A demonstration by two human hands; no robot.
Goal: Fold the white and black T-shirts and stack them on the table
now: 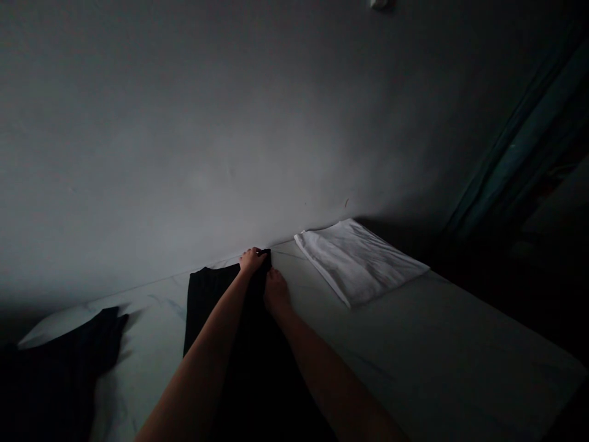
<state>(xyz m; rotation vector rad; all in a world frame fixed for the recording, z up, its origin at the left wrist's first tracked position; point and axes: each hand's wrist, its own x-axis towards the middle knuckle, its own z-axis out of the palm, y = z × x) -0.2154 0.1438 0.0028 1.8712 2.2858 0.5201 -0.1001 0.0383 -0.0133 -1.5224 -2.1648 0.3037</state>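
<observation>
Dim grey wall (230,123) rises ahead of me, and a pale bed (414,356) runs along its foot. From my head view, a black cloth (211,301) lies flat on the bed, its far end touching the wall. My left hand (251,260) is nearly closed, pinching the cloth's far corner. My right hand (277,292) sits curled against the cloth just below it; I cannot tell whether it grips. A folded white cloth (361,263) lies to the right, and a pillow (59,325) lies to the left, under a dark cloth (64,374).
</observation>
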